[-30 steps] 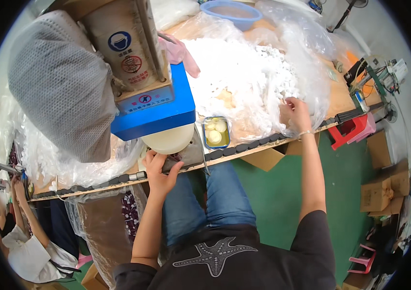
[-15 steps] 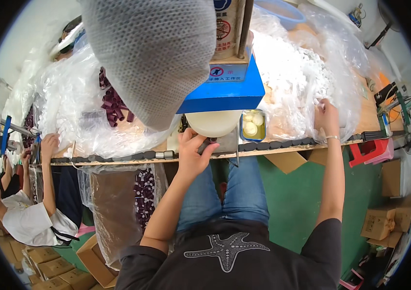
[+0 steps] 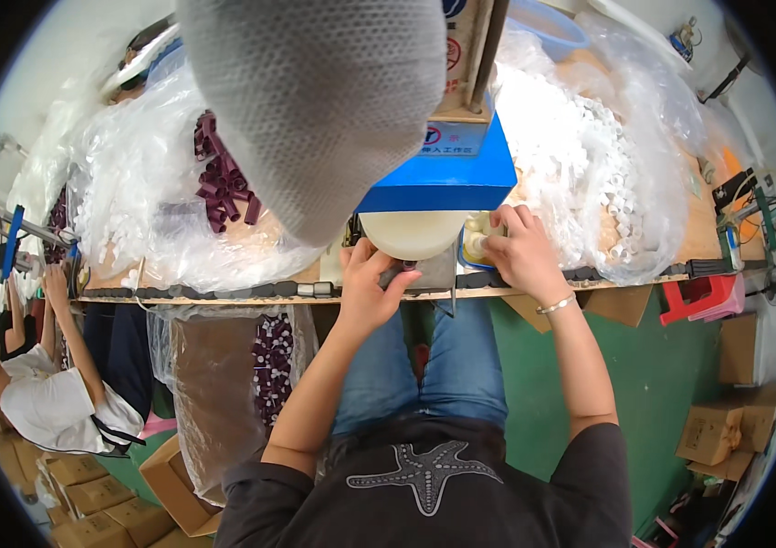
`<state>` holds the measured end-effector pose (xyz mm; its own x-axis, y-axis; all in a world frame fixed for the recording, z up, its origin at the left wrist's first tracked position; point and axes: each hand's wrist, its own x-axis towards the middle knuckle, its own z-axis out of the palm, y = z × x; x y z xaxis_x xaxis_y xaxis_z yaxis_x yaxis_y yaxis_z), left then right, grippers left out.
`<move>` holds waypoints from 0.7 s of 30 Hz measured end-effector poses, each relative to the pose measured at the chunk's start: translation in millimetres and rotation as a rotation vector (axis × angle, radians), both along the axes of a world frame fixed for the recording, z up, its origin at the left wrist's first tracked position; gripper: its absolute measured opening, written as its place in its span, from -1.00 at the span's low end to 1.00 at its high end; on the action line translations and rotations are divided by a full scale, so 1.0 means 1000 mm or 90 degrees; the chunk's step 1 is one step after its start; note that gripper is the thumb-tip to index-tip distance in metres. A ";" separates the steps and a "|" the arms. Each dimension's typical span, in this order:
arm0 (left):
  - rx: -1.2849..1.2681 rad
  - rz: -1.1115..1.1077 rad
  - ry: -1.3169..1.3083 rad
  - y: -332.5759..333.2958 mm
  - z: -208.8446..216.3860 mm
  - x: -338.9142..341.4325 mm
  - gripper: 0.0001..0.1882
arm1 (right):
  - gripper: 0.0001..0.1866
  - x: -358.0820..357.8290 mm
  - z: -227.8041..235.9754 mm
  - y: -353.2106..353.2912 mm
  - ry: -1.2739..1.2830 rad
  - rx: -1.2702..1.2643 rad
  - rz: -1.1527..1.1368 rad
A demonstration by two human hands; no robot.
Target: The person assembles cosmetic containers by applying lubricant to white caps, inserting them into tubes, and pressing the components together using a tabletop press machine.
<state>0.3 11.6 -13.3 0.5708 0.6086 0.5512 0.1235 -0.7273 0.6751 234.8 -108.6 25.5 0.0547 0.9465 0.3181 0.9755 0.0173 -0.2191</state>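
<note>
My left hand [image 3: 372, 285] is closed at the table edge, thumb and fingers pinched on a small dark piece [image 3: 409, 265]. Just above it is the round cream-white part [image 3: 414, 233] beneath the machine's blue housing [image 3: 447, 173]. My right hand [image 3: 523, 254] has its fingers bent over a small blue-rimmed tray [image 3: 472, 266] holding round pale yellow pieces [image 3: 473, 245]. Its fingertips point toward the machine; what they grip, if anything, is too small to make out. Farther left lie loose purple tubes [image 3: 224, 187].
White small parts [image 3: 621, 196] heap in clear plastic on the right. A grey mesh-covered form [image 3: 315, 100] blocks the upper middle. Below the table stands a plastic-lined box [image 3: 210, 393] with purple pieces. Another person [image 3: 68, 397] works at the far left. A red stool [image 3: 687, 300] stands at right.
My right hand has left the white parts on the right and moved left, to the tray beside the machine. My left hand keeps its pinch beneath the cream-white part.
</note>
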 end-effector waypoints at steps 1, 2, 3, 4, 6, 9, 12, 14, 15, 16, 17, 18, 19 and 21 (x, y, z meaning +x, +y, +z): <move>0.000 0.002 0.001 0.000 0.000 -0.001 -0.73 | -0.98 -0.001 0.000 0.001 0.001 0.000 0.002; -0.008 -0.002 0.007 0.001 -0.001 0.000 -0.73 | -0.97 -0.002 0.004 0.002 -0.006 -0.007 -0.013; -0.017 -0.006 0.014 0.003 -0.001 0.000 -0.73 | -0.96 -0.003 0.006 0.004 -0.012 -0.015 -0.029; -0.017 -0.006 0.013 0.004 -0.001 -0.001 -0.73 | -0.96 -0.003 0.005 0.005 -0.013 -0.014 -0.028; -0.034 -0.041 0.027 0.008 -0.001 -0.003 -0.73 | -0.95 -0.006 0.001 0.005 0.061 -0.035 -0.095; -0.018 0.006 0.020 0.000 0.006 0.002 -0.72 | -0.94 -0.013 0.005 0.002 0.096 0.044 -0.182; 0.028 0.062 0.027 -0.006 0.001 0.003 -0.70 | -0.92 -0.021 0.008 -0.004 0.089 0.242 -0.168; 0.006 0.059 0.034 -0.006 0.001 0.001 -0.69 | -0.92 -0.024 0.009 -0.009 0.183 0.262 -0.128; -0.017 0.055 0.042 -0.007 -0.001 0.000 -0.68 | -0.92 -0.026 0.009 -0.013 0.280 0.278 -0.089; -0.017 0.055 0.042 -0.009 -0.003 0.000 -0.68 | -0.92 -0.030 0.010 -0.016 0.279 0.278 -0.088; 0.000 0.091 0.048 -0.012 -0.007 0.003 -0.67 | -0.94 -0.033 0.012 -0.019 0.420 0.261 -0.074; 0.018 0.127 0.054 -0.013 -0.010 0.004 -0.65 | -0.95 -0.038 0.012 -0.022 0.560 0.241 -0.059; 0.018 0.129 0.053 -0.014 -0.012 0.002 -0.65 | -0.95 -0.044 0.011 -0.026 0.559 0.241 -0.057; 0.061 0.121 0.063 -0.011 -0.013 0.000 -0.64 | -0.96 -0.055 0.007 -0.032 0.662 0.265 -0.005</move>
